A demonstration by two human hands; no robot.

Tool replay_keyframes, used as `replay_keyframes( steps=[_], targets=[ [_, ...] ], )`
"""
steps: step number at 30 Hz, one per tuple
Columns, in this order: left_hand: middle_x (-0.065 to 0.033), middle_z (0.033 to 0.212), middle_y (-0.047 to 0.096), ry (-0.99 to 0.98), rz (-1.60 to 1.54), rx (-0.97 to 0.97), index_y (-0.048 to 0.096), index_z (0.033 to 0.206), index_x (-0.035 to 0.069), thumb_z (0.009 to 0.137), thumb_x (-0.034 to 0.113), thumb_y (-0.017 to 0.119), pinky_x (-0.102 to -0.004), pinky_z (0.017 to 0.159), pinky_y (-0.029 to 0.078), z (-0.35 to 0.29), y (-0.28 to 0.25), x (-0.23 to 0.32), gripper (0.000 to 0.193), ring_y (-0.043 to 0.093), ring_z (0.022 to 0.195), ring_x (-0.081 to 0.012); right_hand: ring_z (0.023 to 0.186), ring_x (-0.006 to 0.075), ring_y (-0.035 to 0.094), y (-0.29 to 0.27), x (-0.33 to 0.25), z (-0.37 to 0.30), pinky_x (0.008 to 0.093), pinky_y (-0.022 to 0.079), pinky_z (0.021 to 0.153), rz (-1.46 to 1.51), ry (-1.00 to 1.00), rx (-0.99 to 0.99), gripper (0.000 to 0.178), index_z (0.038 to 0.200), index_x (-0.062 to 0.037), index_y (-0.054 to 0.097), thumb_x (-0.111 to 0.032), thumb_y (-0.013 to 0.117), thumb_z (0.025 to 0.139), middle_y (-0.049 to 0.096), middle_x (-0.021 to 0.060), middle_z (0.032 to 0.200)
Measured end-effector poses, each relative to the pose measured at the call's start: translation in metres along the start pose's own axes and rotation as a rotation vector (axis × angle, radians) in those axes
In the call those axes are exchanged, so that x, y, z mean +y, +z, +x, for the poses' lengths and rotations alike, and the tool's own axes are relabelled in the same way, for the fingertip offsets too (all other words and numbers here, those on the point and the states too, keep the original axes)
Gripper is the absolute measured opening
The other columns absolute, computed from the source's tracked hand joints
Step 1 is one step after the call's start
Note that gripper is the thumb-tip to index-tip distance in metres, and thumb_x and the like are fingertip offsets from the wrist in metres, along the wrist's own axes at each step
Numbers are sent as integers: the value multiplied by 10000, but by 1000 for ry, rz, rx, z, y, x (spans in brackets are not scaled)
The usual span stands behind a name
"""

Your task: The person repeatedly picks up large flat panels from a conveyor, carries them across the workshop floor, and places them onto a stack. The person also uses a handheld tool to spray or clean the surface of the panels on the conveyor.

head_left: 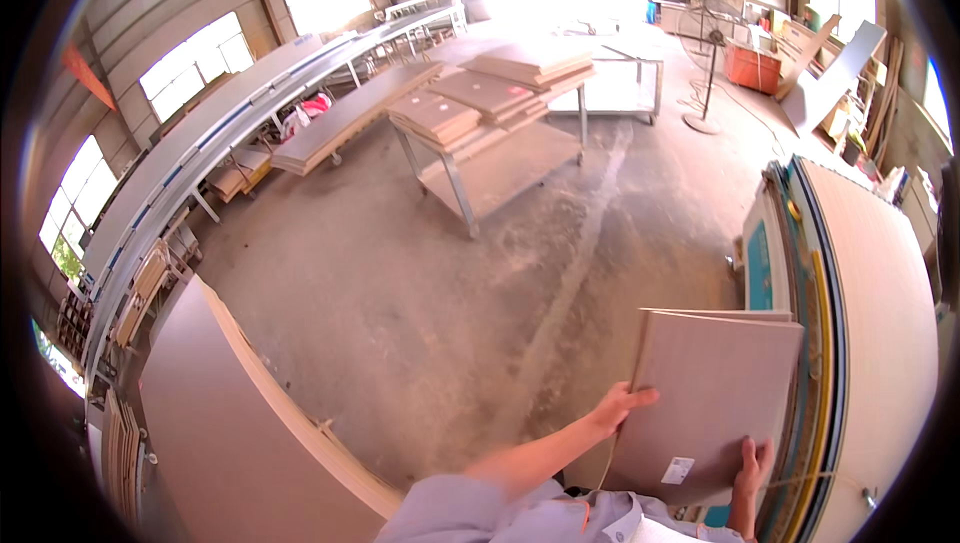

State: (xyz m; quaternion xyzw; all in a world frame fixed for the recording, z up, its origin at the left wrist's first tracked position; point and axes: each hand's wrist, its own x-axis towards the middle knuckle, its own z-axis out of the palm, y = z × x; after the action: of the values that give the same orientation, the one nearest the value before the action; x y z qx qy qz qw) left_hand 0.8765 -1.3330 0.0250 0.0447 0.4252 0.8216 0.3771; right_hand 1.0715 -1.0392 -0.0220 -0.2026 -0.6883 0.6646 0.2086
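Note:
I hold a stack of two or three rectangular grey-brown boards (715, 393) in front of me, low on the right. My left hand (620, 406) grips the stack's left edge. Fingers of my right hand (750, 468) curl over its lower right corner, beside a small white label (677, 470). The boards rest against a machine bed (790, 273) with blue and yellow edging.
A large board (885, 343) lies on the machine at the right. Another big panel (220, 433) stands at lower left. A metal cart (490, 133) stacked with boards stands ahead on the dusty concrete floor (420, 283). A long conveyor line (200, 153) runs along the left wall.

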Motion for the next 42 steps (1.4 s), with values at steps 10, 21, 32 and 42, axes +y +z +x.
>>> replay_keyframes(
  steps=[10,21,32,42],
  targets=[
    [-116,1010,600,546,-435,718,545,1082,-14,753,213,681,-387,819,477,-7,-262,181,422,582,948,-254,733,119,537,349,9,184,238,456,658,-96,358,-325,351,1124,-61,504,-212,623,831,572,39,858],
    [-135,1278,479,991,-273,1007,398,1295,4,899,466,447,-428,965,385,-34,-422,417,610,467,1153,-306,889,231,605,772,-80,262,369,506,752,216,611,-907,485,1141,33,511,-215,721,781,606,124,1027],
    [-54,1481,219,1246,-213,745,185,1440,149,846,723,211,-437,1049,296,22,-664,633,827,268,1325,-278,1025,227,548,1074,-59,371,391,439,893,721,751,-604,388,1172,-6,491,-139,638,839,579,89,1113],
    [-91,1476,219,938,-185,1072,203,1422,56,893,650,273,-408,1063,287,143,-876,847,798,275,1324,-276,944,284,589,1216,0,544,466,458,891,880,679,-166,325,1037,-8,562,-270,604,849,612,115,1020]
  ],
)
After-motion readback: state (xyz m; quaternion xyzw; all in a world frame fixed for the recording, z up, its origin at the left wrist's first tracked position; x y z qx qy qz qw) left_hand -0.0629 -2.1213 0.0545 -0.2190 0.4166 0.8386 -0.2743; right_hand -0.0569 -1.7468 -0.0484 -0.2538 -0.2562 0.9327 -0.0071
